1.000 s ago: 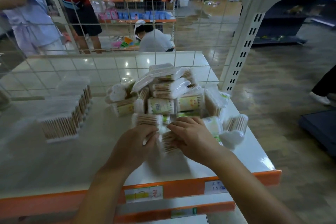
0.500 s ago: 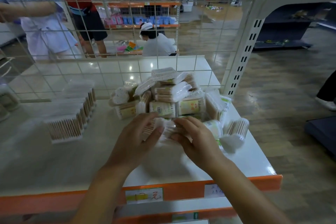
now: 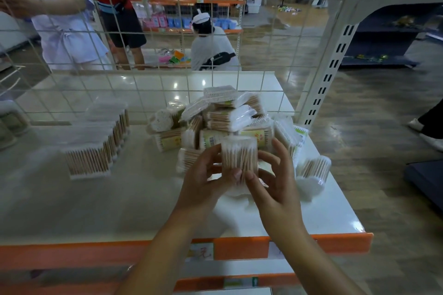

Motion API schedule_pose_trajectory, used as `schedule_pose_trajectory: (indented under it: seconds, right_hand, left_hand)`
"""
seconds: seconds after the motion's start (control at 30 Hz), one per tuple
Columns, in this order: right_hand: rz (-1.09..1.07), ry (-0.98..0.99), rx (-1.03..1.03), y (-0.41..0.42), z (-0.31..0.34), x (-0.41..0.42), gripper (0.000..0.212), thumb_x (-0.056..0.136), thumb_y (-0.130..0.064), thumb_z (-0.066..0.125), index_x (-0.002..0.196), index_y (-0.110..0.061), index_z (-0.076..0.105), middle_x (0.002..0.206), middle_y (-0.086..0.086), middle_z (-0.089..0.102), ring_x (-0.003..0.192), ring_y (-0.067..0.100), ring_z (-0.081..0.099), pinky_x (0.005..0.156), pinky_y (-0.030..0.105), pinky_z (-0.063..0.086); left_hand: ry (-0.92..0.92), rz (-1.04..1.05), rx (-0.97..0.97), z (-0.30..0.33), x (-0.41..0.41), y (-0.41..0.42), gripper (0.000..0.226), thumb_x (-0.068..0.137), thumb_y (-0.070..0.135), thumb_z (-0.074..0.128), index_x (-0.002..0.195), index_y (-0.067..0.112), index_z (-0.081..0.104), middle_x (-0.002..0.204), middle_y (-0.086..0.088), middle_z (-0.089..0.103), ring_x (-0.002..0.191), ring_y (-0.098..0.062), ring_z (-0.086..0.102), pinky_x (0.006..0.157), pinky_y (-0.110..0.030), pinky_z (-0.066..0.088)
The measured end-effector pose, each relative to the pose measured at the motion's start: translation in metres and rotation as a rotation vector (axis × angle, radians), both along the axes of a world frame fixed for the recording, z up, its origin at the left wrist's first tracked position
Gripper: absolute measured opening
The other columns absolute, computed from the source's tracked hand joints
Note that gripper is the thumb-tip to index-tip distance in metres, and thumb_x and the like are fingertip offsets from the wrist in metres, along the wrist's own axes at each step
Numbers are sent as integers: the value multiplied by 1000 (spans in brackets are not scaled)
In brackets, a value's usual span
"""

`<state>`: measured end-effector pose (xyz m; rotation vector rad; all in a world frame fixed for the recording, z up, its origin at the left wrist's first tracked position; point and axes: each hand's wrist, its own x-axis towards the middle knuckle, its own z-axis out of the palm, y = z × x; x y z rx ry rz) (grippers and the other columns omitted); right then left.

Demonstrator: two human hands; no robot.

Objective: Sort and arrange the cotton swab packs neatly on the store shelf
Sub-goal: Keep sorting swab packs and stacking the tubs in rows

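Cotton swab pack, a clear plastic sleeve of wooden-stemmed swabs [image 3: 239, 160], is held upright just in front of the jumbled heap of similar clear swab packs [image 3: 223, 117], probably so that its shape can be checked before it joins a row. The heap sits at about one o'clock from the hands, on the white shelf with an orange front edge [image 3: 100, 201]. At about ten o'clock stands a tidy row of flat swab packs [image 3: 96, 146], set on edge with the stems vertical; this looks like the sorted group, so the held pack may be meant for a matching place. A round pack [image 3: 312, 171] lies on its side at three o'clock, apart from the row.

The left hand [image 3: 203, 182] grips the pack's left side, thumb across its lower front and fingers curled behind. The right hand [image 3: 275, 184] grips the right side, thumb at the lower front, fingers spread and lightly bent round the edge. Both hands clamp the same pack, which is lifted off the shelf.
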<state>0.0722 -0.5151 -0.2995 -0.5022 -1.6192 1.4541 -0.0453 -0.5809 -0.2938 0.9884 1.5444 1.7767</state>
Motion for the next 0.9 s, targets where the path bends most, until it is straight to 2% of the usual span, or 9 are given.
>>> schedule_pose_trajectory:
  seconds: [0.2, 0.33, 0.4, 0.5, 0.6, 0.7, 0.77, 0.9]
  right_hand:
    - [0, 48, 11, -6, 0, 0, 54, 80, -15, 56, 127, -32, 33, 117, 0, 54, 92, 12, 65, 70, 21, 52]
    - [-26, 75, 75, -6, -2, 0, 34, 83, -19, 60, 109, -36, 45, 108, -7, 59, 90, 14, 64, 70, 24, 52]
    - [-104, 32, 172, -4, -3, 0, 21, 83, -28, 57, 100, -39, 51, 102, -7, 59, 94, 16, 61, 73, 27, 51]
    - [-253, -49, 363, 2, -4, -1, 15, 82, -23, 50, 92, -31, 58, 100, -3, 55, 89, 8, 57, 73, 16, 46]
    - [-198, -36, 255, 3, -5, 0, 20, 79, -24, 45, 91, -31, 59, 92, -7, 62, 85, 9, 59, 72, 19, 47]
    - [-123, -3, 111, 2, -5, 2, 19, 88, -27, 46, 93, -30, 65, 84, -14, 68, 82, 8, 63, 70, 21, 50]
    - [-57, 10, 18, 0, -3, 3, 25, 90, -28, 44, 86, -30, 69, 79, -11, 69, 77, 7, 63, 67, 19, 49]
    - [62, 9, -161, -3, 5, 6, 38, 92, -42, 41, 78, -24, 72, 73, -7, 70, 72, 0, 64, 63, 10, 46]
  left_hand:
    - [-77, -80, 21, 1, -1, -2, 52, 57, 35, 72, 107, 25, 62, 97, 2, 70, 90, -15, 66, 75, -26, 52]
    - [-187, -172, 66, 1, -1, -5, 58, 57, 32, 72, 113, 20, 59, 100, 2, 70, 95, -16, 65, 74, -26, 52]
    - [-225, -176, 116, 0, -2, -8, 53, 62, 33, 72, 113, 22, 64, 102, 1, 70, 97, -16, 65, 74, -27, 53]
    - [-262, -123, 195, -1, -3, -10, 40, 65, 32, 74, 104, 24, 71, 101, -3, 69, 96, -21, 64, 74, -33, 53]
    - [-305, -81, 209, 0, -4, -8, 33, 60, 24, 71, 93, 23, 74, 87, -2, 69, 85, -18, 66, 66, -28, 53]
    - [-352, -103, 209, 2, -2, -7, 47, 45, 29, 88, 89, 24, 74, 80, 1, 66, 81, -16, 67, 63, -26, 53]
    - [-367, -110, 187, 4, -1, -7, 59, 41, 42, 90, 94, 21, 72, 83, -1, 66, 84, -18, 67, 63, -26, 53]
    - [-412, -143, 153, 6, 0, -8, 69, 40, 44, 90, 102, 21, 68, 93, -7, 69, 89, -22, 68, 64, -28, 54]
